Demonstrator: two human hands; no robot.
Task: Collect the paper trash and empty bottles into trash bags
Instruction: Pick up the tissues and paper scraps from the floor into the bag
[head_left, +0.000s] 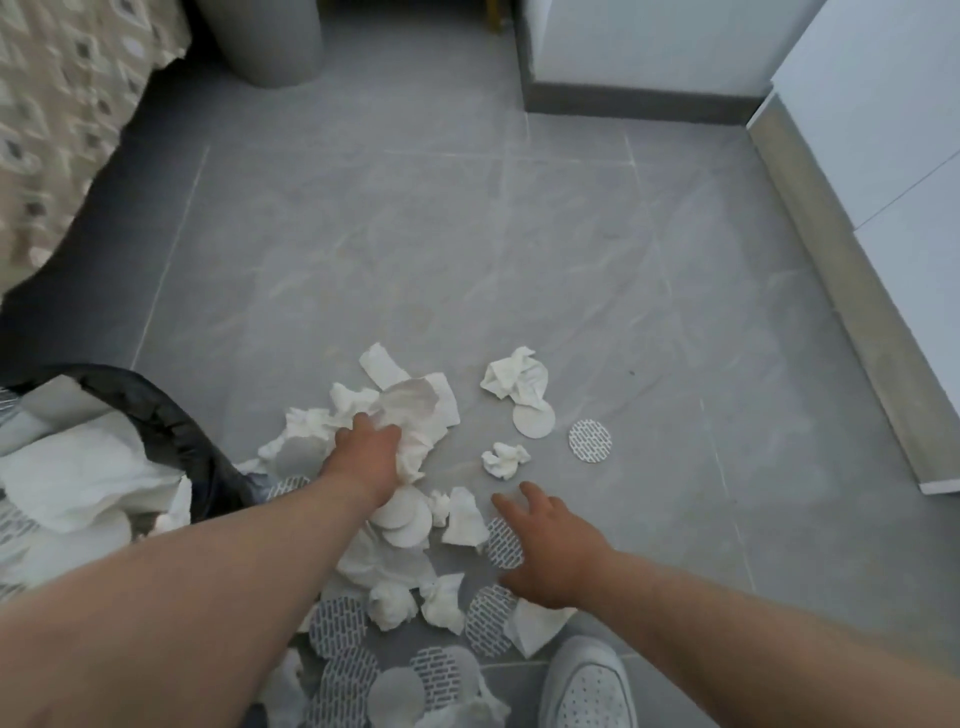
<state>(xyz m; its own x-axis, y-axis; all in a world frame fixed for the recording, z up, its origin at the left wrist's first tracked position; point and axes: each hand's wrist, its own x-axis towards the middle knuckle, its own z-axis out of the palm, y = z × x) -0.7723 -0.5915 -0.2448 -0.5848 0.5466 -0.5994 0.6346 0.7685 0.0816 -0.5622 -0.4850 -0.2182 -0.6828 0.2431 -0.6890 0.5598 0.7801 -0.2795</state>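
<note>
While the left hand (370, 451) is clutching crumpled paper (410, 415) in curled fingers, the right hand (553, 553) is spreading its fingers, holding nothing. They are hanging by a patterned disc (503, 543).

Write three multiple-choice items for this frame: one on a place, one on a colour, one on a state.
1. Where is the trash bag relative to the paper pile?
A. to its left
B. to its right
C. beyond it, against the wall

2. What colour is the trash bag?
A. white
B. black
C. blue

3. What is the left hand doing?
A. lying flat on bare floor
B. holding a bottle
C. gripping crumpled paper

Answers:
1 A, it sits at the left edge of the view.
2 B, its rim is black plastic.
3 C, its fingers curl into white paper, while the right hand is open with fingers spread.
</note>
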